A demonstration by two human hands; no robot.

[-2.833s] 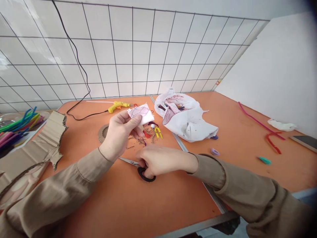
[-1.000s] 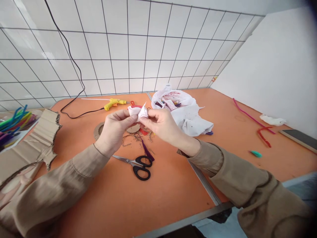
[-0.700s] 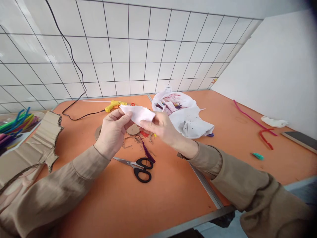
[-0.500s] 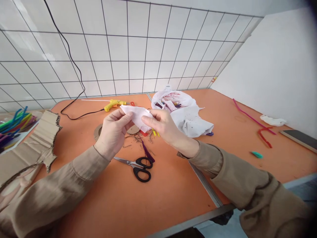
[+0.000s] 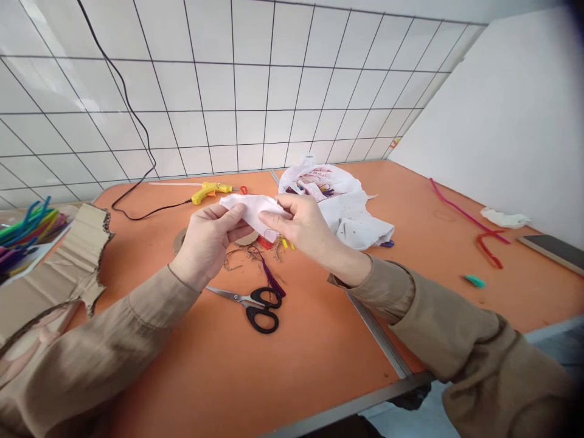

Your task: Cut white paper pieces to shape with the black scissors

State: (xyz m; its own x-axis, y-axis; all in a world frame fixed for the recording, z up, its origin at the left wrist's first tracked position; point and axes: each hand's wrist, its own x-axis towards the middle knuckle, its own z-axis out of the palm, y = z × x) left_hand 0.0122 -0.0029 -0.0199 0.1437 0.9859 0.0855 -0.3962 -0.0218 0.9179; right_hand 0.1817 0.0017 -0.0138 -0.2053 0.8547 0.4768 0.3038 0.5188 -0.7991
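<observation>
White cloth (image 5: 252, 212), thin and uneven-edged, is pinched in the grip of the left hand (image 5: 206, 239) and right hand (image 5: 305, 226).

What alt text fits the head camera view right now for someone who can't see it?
A left hand and right hand hold a pale cloth above an orange table. Scissors and a purple tassel lie on it, with a glue gun and white bag farther back.
</observation>
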